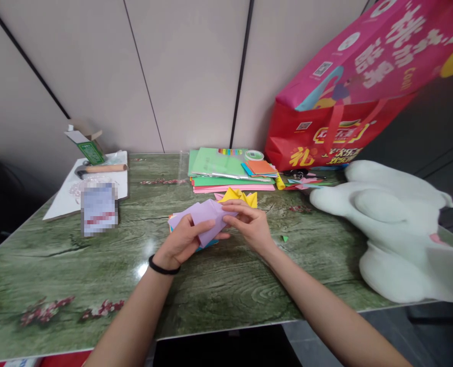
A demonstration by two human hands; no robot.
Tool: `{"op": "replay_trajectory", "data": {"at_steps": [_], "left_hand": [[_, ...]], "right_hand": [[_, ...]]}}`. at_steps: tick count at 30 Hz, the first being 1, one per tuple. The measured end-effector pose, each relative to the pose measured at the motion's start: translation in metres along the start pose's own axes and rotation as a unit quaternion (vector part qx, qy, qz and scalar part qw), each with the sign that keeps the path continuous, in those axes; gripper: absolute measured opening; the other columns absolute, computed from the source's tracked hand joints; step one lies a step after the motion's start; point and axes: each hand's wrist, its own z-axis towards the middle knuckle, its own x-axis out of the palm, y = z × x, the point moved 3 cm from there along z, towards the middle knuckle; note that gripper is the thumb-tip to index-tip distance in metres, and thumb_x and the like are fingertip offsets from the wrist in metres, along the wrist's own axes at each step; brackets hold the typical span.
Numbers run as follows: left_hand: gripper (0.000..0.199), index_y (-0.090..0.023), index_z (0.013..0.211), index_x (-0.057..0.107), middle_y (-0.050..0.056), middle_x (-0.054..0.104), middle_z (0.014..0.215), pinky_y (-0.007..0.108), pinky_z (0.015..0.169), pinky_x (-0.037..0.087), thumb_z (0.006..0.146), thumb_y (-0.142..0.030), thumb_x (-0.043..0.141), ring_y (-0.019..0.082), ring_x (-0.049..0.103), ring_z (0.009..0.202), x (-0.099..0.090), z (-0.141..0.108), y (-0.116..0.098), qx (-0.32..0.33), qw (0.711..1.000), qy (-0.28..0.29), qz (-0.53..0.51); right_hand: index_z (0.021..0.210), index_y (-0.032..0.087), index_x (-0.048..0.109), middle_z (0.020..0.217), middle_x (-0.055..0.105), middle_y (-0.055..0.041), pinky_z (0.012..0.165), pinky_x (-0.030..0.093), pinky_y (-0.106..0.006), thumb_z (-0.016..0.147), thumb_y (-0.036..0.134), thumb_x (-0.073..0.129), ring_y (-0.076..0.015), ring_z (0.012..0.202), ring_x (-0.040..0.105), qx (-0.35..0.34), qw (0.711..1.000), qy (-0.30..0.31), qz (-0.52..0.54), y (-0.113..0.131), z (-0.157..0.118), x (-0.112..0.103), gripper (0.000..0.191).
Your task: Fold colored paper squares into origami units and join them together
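A folded purple paper (208, 216) is held up over the middle of the table. My left hand (186, 238) grips its lower left part, with the thumb lying on top. The fingertips of my right hand (249, 221) pinch its right corner. Beneath and to the left of it lies a stack of coloured paper (208, 245), mostly covered by the purple sheet and my left hand. Just behind my right hand sits a yellow folded paper piece (238, 196), with a bit of pink paper beside it.
Green and pink sheets (211, 164) lie at the back, topped by orange squares (262, 167) and a tape roll. A white plush toy (395, 224) and red bag (326, 132) are right. A hammer (104, 167) rests on a white board (64, 199) at left.
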Motion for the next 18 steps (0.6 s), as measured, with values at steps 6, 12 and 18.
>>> {"op": "replay_trajectory", "data": {"at_steps": [6, 12, 18], "left_hand": [[0.036, -0.012, 0.101, 0.064, 0.010, 0.070, 0.099, 0.038, 0.073, 0.058, 0.066, -0.019, 0.074, 0.022, 0.068, 0.081, 0.000, 0.002, 0.000, 0.044, 0.996, -0.056, 0.051], [0.034, -0.012, 0.096, 0.066, 0.009, 0.071, 0.094, 0.035, 0.066, 0.058, 0.065, -0.022, 0.075, 0.020, 0.068, 0.074, 0.000, 0.003, 0.002, 0.052, 0.994, -0.079, 0.059], [0.034, -0.009, 0.098, 0.065, 0.014, 0.070, 0.098, 0.037, 0.070, 0.058, 0.077, -0.036, 0.065, 0.025, 0.067, 0.083, 0.003, 0.004, 0.000, 0.008, 0.999, -0.045, -0.002]], "right_hand": [[0.082, 0.027, 0.073, 0.092, 0.069, -0.0033, 0.086, 0.049, -0.038, 0.067, 0.031, 0.075, -0.0203, 0.095, 0.061, -0.021, 0.999, -0.013, -0.031, 0.000, 0.000, -0.002, 0.015], [0.079, 0.025, 0.072, 0.090, 0.070, -0.0042, 0.087, 0.048, -0.038, 0.068, 0.029, 0.073, -0.0208, 0.093, 0.062, -0.019, 0.999, -0.010, -0.040, -0.001, 0.000, -0.003, 0.011], [0.080, 0.026, 0.072, 0.090, 0.071, -0.0020, 0.088, 0.048, -0.037, 0.068, 0.023, 0.073, -0.0197, 0.095, 0.062, 0.001, 1.000, -0.017, 0.009, -0.011, -0.001, -0.005, 0.013]]}}
